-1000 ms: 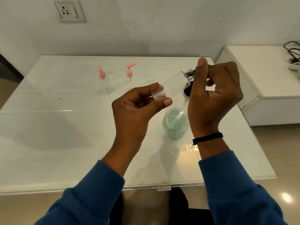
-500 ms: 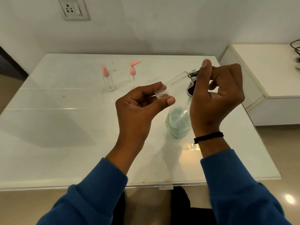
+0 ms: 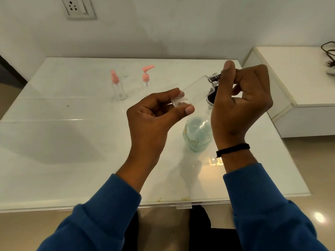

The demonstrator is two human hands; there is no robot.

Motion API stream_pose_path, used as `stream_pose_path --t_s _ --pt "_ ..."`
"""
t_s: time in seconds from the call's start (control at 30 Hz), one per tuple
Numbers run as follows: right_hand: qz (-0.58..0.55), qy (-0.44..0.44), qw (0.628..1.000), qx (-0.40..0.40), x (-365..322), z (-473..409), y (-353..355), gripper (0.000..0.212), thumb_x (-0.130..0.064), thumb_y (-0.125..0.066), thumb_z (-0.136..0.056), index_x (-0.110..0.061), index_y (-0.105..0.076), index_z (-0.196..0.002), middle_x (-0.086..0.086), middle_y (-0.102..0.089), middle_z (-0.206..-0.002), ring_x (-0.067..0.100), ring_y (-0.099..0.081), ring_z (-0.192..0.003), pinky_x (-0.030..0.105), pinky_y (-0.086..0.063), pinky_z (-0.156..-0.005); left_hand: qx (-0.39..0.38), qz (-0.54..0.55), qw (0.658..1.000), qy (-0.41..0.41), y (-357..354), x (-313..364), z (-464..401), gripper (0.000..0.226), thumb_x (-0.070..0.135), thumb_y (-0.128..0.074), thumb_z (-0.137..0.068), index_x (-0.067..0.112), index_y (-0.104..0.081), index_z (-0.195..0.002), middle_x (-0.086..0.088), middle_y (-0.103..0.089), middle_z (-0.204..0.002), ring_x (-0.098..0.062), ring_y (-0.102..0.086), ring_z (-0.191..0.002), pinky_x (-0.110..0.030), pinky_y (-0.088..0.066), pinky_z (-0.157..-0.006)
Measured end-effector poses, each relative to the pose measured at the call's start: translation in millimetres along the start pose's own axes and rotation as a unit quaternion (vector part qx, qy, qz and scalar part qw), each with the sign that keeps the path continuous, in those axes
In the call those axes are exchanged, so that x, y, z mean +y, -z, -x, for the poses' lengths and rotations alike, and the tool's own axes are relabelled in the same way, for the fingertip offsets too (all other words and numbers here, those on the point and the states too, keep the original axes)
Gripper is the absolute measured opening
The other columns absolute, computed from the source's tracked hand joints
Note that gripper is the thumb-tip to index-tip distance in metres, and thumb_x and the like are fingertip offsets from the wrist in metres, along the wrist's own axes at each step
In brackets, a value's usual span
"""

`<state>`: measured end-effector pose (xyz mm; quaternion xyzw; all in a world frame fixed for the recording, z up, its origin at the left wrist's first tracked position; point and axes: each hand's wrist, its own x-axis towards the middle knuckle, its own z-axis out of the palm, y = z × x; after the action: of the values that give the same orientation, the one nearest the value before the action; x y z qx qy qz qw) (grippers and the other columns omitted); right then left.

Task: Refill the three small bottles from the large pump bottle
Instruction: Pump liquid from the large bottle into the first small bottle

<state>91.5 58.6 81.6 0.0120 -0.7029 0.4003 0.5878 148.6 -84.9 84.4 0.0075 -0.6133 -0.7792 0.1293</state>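
Two pink-capped small bottles (image 3: 118,87): upright, clear, toward the worktop (image 3: 72,142) far edge.
Held bottle (image 3: 194,90): clear, tilted above the worktop.
Left hand (image 3: 154,113): fingers pinch its base.
Right hand (image 3: 241,102): fingers curl round its black cap end.
Large bottle (image 3: 197,133): bluish liquid, near right edge.

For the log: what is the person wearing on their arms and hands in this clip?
Both arms are in blue long sleeves with ribbed cuffs, the left sleeve and the right sleeve alike. The left hand and the right hand are bare, with no gloves or rings visible. A thin black thread band circles the right wrist.
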Motion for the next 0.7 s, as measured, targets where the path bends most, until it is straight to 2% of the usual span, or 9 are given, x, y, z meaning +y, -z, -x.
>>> stream_pose_path --t_s 0.1,0.23,0.3,0.37,0.5,0.7 --pt "-0.001 0.002 1.000 0.001 -1.9 -2.5 0.0 0.037 -0.011 -0.068 -0.096 -0.001 -0.060 -0.062 0.005 -0.053 -0.064 0.017 -0.045 -0.062 0.026 -0.035 -0.056 0.001 -0.005 1.000 -0.004 -0.1 1.0 -0.3 0.041 0.001 -0.087 -0.069 0.008 -0.075 -0.107 -0.004 -0.079 -0.101 -0.020 -0.076 -0.092 -0.032 -0.061 -0.084" --pt "-0.009 -0.011 1.000 0.004 -3.4 2.8 0.4 0.035 -0.009 -0.068 -0.096 -0.002 -0.061 -0.063 0.004 -0.054 -0.066 0.000 -0.039 -0.065 0.021 -0.035 -0.058 0.004 -0.006 1.000 0.000 0.1 0.9 0.2 0.040 0.000 -0.087 -0.069 0.008 -0.075 -0.107 -0.003 -0.079 -0.100 -0.018 -0.076 -0.092 -0.028 -0.060 -0.083" --pt "-0.014 -0.010 1.000 -0.001 -2.7 2.6 0.6 0.035 -0.009 -0.068 -0.097 -0.002 -0.061 -0.063 0.001 -0.053 -0.067 -0.002 -0.038 -0.066 0.018 -0.034 -0.059 0.002 -0.006 1.000 0.001 -0.2 0.7 0.6 0.040 0.000 -0.087 -0.069 0.009 -0.075 -0.106 -0.002 -0.079 -0.099 -0.018 -0.076 -0.091 -0.028 -0.060 -0.082" --pt "-0.015 -0.004 1.000 -0.004 -2.8 -1.2 0.7 0.036 -0.009 -0.067 -0.097 -0.001 -0.060 -0.062 0.005 -0.054 -0.065 0.002 -0.039 -0.065 0.018 -0.033 -0.059 0.002 -0.004 1.000 0.002 -0.7 1.0 0.9 0.040 0.000 -0.087 -0.069 0.010 -0.075 -0.106 -0.002 -0.079 -0.099 -0.017 -0.076 -0.091 -0.026 -0.060 -0.081" --pt "-0.004 0.003 1.000 0.007 -2.3 -4.1 -0.7 0.039 -0.009 -0.068 -0.096 0.000 -0.057 -0.060 0.010 -0.054 -0.063 0.015 -0.042 -0.062 0.028 -0.035 -0.055 0.002 -0.002 1.000 -0.003 -1.2 2.2 0.6 0.040 0.000 -0.086 -0.070 0.008 -0.075 -0.107 -0.002 -0.079 -0.100 -0.016 -0.076 -0.091 -0.025 -0.060 -0.080" --pt "-0.002 -0.004 1.000 0.000 1.0 -1.0 0.4 0.038 -0.009 -0.067 -0.097 0.000 -0.059 -0.061 0.009 -0.054 -0.063 0.014 -0.041 -0.061 0.035 -0.037 -0.054 0.003 -0.004 1.000 0.000 -1.2 1.1 0.9 0.040 -0.001 -0.087 -0.069 0.008 -0.075 -0.107 -0.002 -0.079 -0.099 -0.018 -0.076 -0.091 -0.026 -0.060 -0.080"
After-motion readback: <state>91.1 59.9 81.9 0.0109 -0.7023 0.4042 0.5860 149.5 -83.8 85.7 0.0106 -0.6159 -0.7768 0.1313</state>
